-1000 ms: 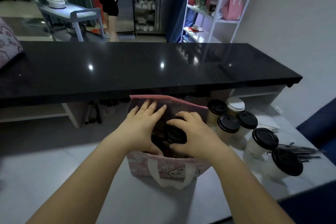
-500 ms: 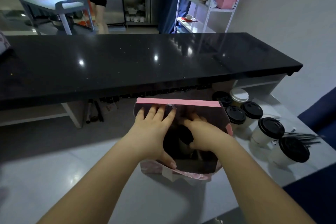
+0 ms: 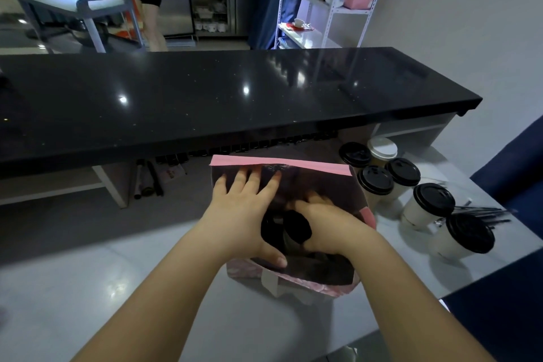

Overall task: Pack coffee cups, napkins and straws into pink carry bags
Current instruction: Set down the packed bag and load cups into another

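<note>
Left hand (image 3: 244,209), fingers straight, presses pink bag (image 3: 282,162) inner wall. Right hand (image 3: 329,214) grips cup (image 3: 296,228) inside. More cups (image 3: 434,199) at 3 o'clock.

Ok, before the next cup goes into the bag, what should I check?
1. Bag mouth open: ok, left hand spreads it, fingers flat on the far wall.
2. Bag standing on table: ok.
3. Cup inside upright: cannot tell, too dark.
4. Right hand free: cannot tell, it is down in the bag.
5. Spare cups upright, right of bag: ok.
6. Straws packed: not ok, they lie on the table.
</note>
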